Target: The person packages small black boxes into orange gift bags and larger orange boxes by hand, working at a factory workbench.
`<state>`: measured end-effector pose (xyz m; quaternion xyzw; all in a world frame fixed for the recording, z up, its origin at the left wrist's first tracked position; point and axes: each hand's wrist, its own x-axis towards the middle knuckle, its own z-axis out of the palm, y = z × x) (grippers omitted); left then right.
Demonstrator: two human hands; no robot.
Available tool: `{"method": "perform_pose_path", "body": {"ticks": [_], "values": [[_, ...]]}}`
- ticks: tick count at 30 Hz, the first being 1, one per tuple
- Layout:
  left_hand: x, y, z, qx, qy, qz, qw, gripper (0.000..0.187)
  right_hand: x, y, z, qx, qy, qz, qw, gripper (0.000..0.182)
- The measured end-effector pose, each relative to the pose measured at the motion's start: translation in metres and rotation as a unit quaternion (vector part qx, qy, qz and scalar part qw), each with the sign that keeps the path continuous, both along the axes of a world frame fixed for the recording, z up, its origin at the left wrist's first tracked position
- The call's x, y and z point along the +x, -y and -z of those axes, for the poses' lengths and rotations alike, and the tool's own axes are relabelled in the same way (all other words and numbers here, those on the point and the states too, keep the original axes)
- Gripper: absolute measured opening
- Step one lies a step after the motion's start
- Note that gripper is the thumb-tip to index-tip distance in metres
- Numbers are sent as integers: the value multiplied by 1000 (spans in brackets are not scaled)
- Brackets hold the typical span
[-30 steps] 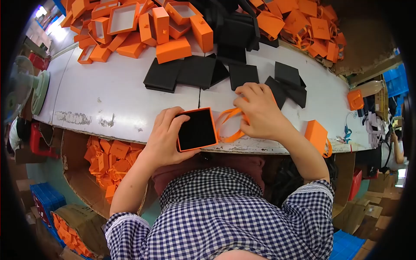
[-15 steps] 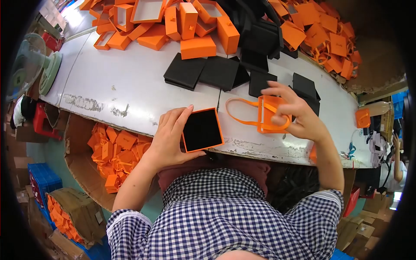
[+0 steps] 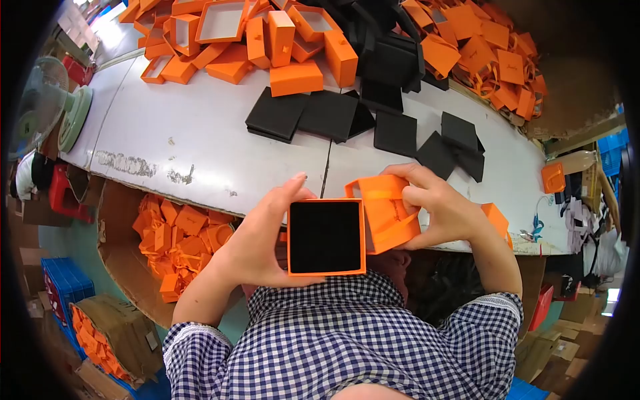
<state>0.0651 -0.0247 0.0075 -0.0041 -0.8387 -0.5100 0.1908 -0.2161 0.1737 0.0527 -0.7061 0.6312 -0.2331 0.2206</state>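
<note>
My left hand [image 3: 257, 237] is closed on the left side of a square orange box [image 3: 327, 274], thumb along its lower edge, with a black insert [image 3: 325, 237] filling its inside. My right hand [image 3: 437, 207] grips an orange box lid with a ribbon [image 3: 387, 213], fingers over its top and right side. The lid is tilted and its left edge meets the box's right side in this view. Both are held above the table's front edge, close to my body.
Black square pads [image 3: 327, 115] lie across the white table [image 3: 220, 133]. Behind them are heaps of orange boxes [image 3: 297, 79] and black pieces [image 3: 387, 60]. More orange pieces fill a carton [image 3: 120, 260] below at left. A fan [image 3: 77, 117] stands at the left end.
My right hand has taken the ribboned lid off the table and brought it left beside the box. My left hand has moved the box slightly right and nearer my body.
</note>
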Motion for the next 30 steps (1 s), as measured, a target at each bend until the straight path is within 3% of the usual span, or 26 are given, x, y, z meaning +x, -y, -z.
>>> {"method": "perform_pose_path", "body": {"ticks": [3,7,9,14,18,20,24,25,28,30], "values": [[-3,4,-9,-77,29,15,996,128,2,3,0,2,62,-32,998,54],[-4,10,-11,-42,75,5,996,129,18,0,-6,7,106,-11,994,55],[-7,10,-2,-41,-25,-1,999,129,29,0,-1,-7,114,4,993,55],[-4,6,4,-41,-29,-14,999,127,36,-1,7,-18,128,31,991,54],[-1,5,-5,-145,-19,-55,988,128,48,2,-4,-55,47,37,997,52],[-2,3,2,-100,-27,-50,993,134,55,8,-4,-77,25,44,996,51],[-14,-22,0,4,-51,25,998,156,80,20,17,-80,150,31,985,48],[-16,-29,6,-39,-58,13,997,152,85,22,28,-69,199,26,977,47],[-5,-29,16,-34,-42,12,998,146,95,26,47,-67,212,20,975,55],[16,-21,16,-7,81,-17,997,139,100,26,54,-95,198,6,975,74]]}}
